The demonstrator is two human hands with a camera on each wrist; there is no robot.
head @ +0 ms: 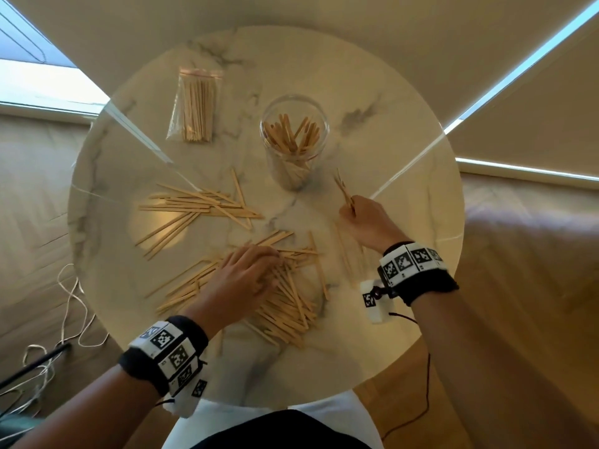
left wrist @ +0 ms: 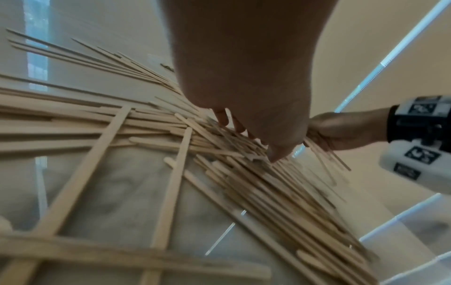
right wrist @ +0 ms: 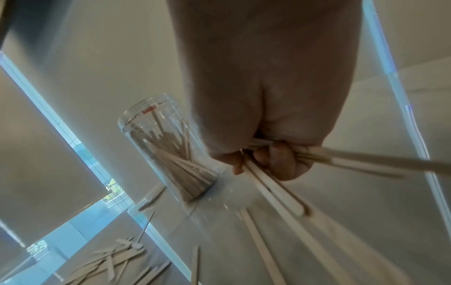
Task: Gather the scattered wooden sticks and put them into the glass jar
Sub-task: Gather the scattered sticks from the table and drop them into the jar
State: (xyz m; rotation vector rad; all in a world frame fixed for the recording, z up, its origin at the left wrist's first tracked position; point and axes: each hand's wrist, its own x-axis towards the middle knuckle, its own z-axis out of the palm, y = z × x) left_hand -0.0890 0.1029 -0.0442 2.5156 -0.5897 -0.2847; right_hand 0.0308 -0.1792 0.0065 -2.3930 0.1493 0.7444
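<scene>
The wooden sticks lie scattered on the bench; some already stand in the glass jar; they look light, thin and slippery, best pinched mid-length; the right hand grips a few; the left hand presses flat on the pile, fingers straight.

No readable text; only black-white square marker codes on my wristbands, and a blurred red mark on the jar.
</scene>
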